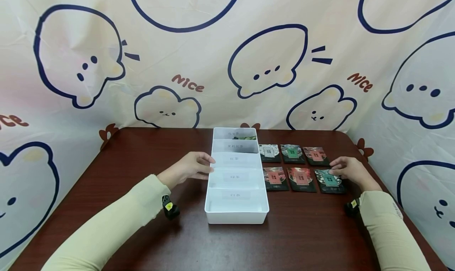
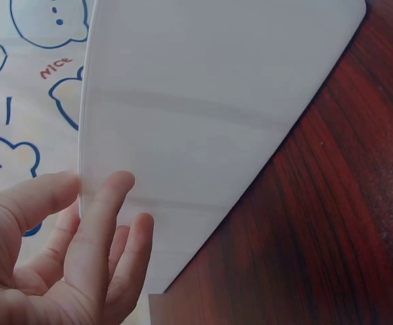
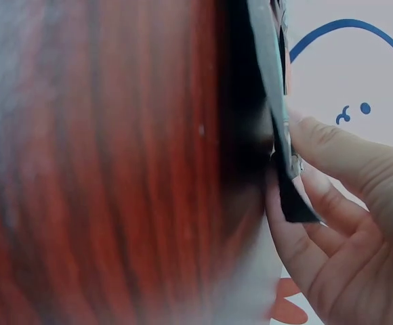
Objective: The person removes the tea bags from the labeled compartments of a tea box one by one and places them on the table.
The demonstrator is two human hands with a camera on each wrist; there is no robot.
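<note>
A long white box [image 1: 236,217] with several labelled compartments stands mid-table. My left hand [image 1: 192,166] is at its left side and pinches the rim, some fingertips against the outer wall [image 2: 183,135] in the left wrist view. To the right of the box lie dark, square tea packets in two rows. My right hand [image 1: 350,171] pinches the right edge of the nearer row's rightmost one, a tea packet with a teal label [image 1: 329,181]. In the right wrist view, the thumb and a finger hold this thin packet [image 3: 278,88] edge-on.
A dark packet with green print [image 1: 245,138] lies in the box's farthest compartment. Other tea packets include a white-labelled one [image 1: 269,152], a green-labelled one [image 1: 293,153] and several red-labelled ones [image 1: 301,179]. A printed curtain [image 1: 213,65] surrounds the brown wooden table [image 1: 160,239].
</note>
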